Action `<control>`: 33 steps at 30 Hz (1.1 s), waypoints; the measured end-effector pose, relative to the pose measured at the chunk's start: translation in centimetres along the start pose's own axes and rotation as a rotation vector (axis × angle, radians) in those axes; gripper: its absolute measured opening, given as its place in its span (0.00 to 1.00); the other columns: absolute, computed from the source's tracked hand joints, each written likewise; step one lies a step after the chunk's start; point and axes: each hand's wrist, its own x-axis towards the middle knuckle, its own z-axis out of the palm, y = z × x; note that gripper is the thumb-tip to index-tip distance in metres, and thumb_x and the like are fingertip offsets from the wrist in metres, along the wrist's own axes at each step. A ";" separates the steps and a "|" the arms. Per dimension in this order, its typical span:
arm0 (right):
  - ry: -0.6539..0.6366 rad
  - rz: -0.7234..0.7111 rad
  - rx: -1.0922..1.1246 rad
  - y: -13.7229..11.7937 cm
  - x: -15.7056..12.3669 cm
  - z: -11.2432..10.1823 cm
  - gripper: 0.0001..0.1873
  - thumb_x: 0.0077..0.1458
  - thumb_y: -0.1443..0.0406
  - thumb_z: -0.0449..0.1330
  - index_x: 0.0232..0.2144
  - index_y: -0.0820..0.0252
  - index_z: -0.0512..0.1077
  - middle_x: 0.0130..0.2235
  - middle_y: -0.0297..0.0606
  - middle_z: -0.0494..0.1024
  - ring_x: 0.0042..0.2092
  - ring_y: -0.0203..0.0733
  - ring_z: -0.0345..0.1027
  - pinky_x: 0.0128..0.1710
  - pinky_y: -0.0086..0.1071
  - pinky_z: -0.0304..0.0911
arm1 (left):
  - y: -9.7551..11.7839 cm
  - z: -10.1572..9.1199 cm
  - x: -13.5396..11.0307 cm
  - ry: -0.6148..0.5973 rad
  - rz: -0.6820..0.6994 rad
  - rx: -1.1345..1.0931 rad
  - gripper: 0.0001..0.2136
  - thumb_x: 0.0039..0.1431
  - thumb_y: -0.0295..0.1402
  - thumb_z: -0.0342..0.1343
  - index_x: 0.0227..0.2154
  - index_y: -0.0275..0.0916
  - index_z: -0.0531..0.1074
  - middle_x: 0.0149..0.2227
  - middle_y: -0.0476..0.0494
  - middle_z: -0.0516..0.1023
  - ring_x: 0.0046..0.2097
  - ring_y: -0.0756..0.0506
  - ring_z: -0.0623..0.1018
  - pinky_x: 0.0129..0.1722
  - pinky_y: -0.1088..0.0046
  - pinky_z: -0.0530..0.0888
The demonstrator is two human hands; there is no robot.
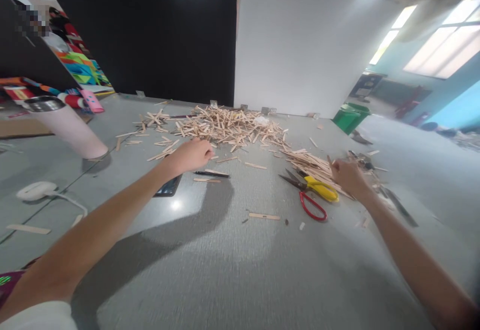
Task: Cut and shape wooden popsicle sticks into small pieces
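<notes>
My left hand (194, 154) is over the near edge of a heap of small wooden sticks (228, 127), fingers curled together; anything inside them is hidden. Below it lie a phone (168, 186), partly covered by my forearm, and a black pen (210, 173). My right hand (348, 176) is closed at the right end of a bundle of longer sticks (311, 164), with the tip of a wooden stick (329, 160) rising from the fingers. Scissors with one yellow and one red handle (318, 189) lie open just left of that hand. A single stick (264, 216) rests nearer me.
A pink tumbler (69, 127) and a white cabled device (37, 190) stand at the left. Black (150, 35) and white (300, 40) panels rise behind the heap. A metal blade (400, 207) lies right of my right hand, and a green bin (350, 117) is beyond.
</notes>
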 end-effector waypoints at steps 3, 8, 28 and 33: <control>-0.003 0.010 0.018 -2.3 -0.6 -1.3 0.13 0.74 0.63 0.60 0.54 0.66 0.76 0.51 0.52 0.82 0.48 0.53 0.79 0.48 0.47 0.76 | -0.3 1.0 0.6 -0.042 0.028 -0.022 0.13 0.74 0.40 0.61 0.52 0.37 0.78 0.52 0.40 0.82 0.49 0.41 0.83 0.50 0.57 0.82; -0.212 -0.331 0.174 -9.1 -4.4 -3.9 0.09 0.70 0.67 0.57 0.42 0.58 0.79 0.38 0.41 0.85 0.38 0.47 0.78 0.41 0.36 0.65 | -0.1 3.8 2.2 -0.141 0.070 -0.043 0.15 0.73 0.39 0.62 0.57 0.38 0.76 0.57 0.38 0.79 0.54 0.39 0.82 0.53 0.54 0.82; -0.521 -0.745 0.266 -16.7 -12.6 -3.5 0.10 0.73 0.71 0.57 0.38 0.59 0.75 0.39 0.39 0.80 0.36 0.43 0.73 0.34 0.34 0.58 | -0.3 4.5 2.8 -0.210 0.080 -0.076 0.16 0.73 0.39 0.62 0.58 0.38 0.75 0.58 0.37 0.79 0.53 0.39 0.82 0.52 0.54 0.82; -0.484 -0.706 0.273 -16.2 -12.3 -2.5 0.11 0.73 0.72 0.56 0.37 0.59 0.75 0.39 0.40 0.79 0.35 0.43 0.73 0.35 0.35 0.58 | -0.7 3.4 2.5 -0.230 0.026 -0.029 0.16 0.73 0.39 0.62 0.58 0.38 0.75 0.58 0.37 0.78 0.54 0.38 0.81 0.53 0.53 0.82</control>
